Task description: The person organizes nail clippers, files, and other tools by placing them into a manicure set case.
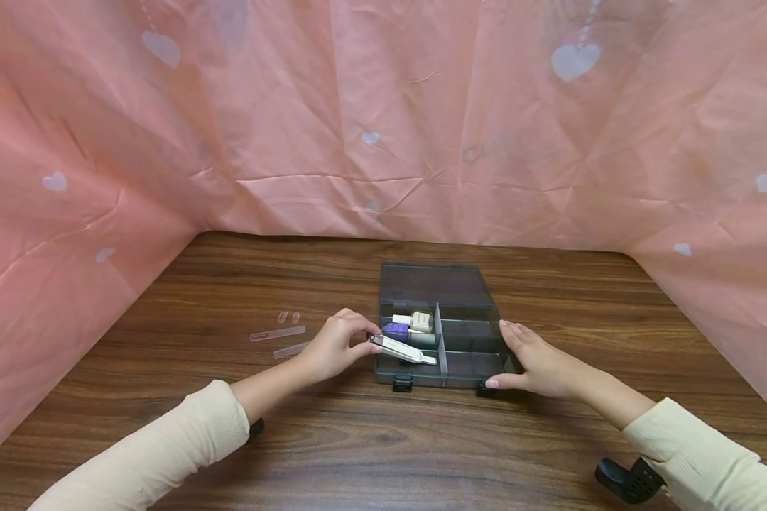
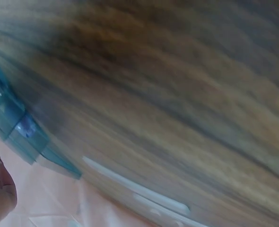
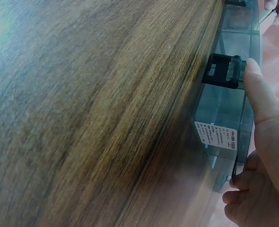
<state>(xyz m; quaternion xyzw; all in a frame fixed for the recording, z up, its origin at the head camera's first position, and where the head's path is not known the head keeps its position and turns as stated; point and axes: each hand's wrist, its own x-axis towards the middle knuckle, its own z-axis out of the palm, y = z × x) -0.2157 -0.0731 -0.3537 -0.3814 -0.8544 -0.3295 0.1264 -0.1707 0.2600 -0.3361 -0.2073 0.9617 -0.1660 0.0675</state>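
Note:
My left hand [image 1: 340, 345] pinches a white nail clipper [image 1: 401, 349] between thumb and fingers, slanting over the front left compartment of a dark see-through plastic box [image 1: 473, 365]. Behind the clipper, a purple nail polish bottle [image 1: 396, 331] and a cream nail polish bottle [image 1: 421, 321] lie in the box's left side. With fingers along the right side wall and thumb at the front latch [image 3: 222, 71], my right hand [image 1: 540, 362] holds the box's front right corner. Only part of my left hand [image 2: 0, 191] shows in the left wrist view; the clipper is out of sight there.
The box's lid [image 1: 433, 282] lies back, away from me. Left of the box are two long clear plastic strips [image 1: 278, 333] and two small clear pieces [image 1: 283, 317] on the wooden table [image 1: 383, 454]. A pink curtain [image 1: 390, 184] encloses the table's back and sides.

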